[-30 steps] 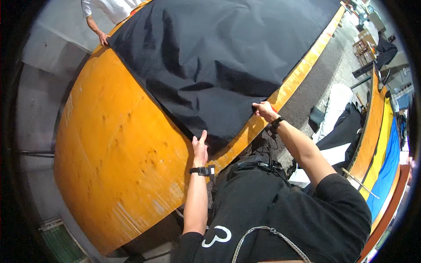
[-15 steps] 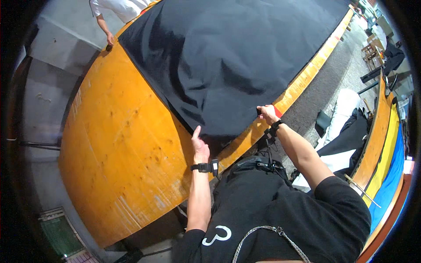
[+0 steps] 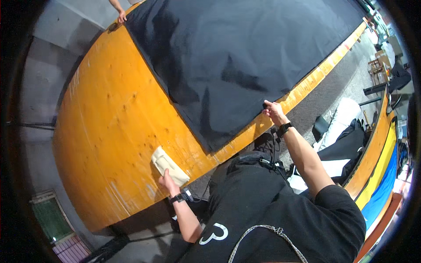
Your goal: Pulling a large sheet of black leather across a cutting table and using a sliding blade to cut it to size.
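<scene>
A large sheet of black fabric [image 3: 258,57] lies over an orange-brown wooden table [image 3: 109,127], its near corner close to the table's front edge. My right hand [image 3: 274,112] pinches the fabric's edge on the right side. Over the bare wood left of that corner, my left hand [image 3: 168,182] is closed on a cream-coloured cloth bundle [image 3: 171,165], folded and pouch-like. What is inside the bundle, if anything, is hidden. A watch-like black band circles each of my wrists.
Another person's hand [image 3: 122,17] touches the fabric's far left corner, beside a small dark object [image 3: 114,27]. To the right, white and black material [image 3: 342,118] lies on the floor. Further right stands a wooden-edged surface with yellow and blue fabric [image 3: 380,175].
My left hand has left the fabric's near corner and now holds the cream bundle, lower left. The other person's hand has moved onto the far corner. My right hand stays at the fabric's edge.
</scene>
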Demonstrator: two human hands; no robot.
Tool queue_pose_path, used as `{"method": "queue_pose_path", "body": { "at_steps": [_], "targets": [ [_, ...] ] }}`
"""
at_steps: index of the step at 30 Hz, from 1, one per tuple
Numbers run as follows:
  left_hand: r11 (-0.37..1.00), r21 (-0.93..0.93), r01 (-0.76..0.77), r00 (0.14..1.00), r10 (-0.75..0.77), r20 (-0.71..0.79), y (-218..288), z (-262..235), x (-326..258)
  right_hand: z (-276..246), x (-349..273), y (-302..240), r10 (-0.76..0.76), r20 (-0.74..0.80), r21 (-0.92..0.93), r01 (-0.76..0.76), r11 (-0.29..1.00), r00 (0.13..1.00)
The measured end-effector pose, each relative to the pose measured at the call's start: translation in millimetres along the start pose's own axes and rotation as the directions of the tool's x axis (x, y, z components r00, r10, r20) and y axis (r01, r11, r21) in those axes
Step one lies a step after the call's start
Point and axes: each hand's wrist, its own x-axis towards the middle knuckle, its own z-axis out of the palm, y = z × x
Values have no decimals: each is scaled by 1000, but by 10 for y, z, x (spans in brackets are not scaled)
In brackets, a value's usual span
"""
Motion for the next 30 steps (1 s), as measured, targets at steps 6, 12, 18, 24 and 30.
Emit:
{"method": "queue_pose_path", "body": {
  "at_steps": [6,12,18,24,30],
  "targets": [
    [583,455,-673,739,562,372,-183,1188,-224,-283,270,43,-90,-134,-32,86,996,987],
    [775,623,-105,938,-132,322,-658,2112,-209,-134,179,-20,-77,-69,-1,78,997,995],
    [719,692,-73,963,-128,236,-702,2312,-259,-142,84,-107,-15,-84,44,19,999,996],
    [801,598,3,922,-234,308,-632,2209,-215,-162,110,-131,-24,-153,-14,22,1000,988],
    [703,651,-287,878,-79,472,-635,1978,-163,-183,75,-155,-162,-179,-145,137,980,970]
  ]
}}
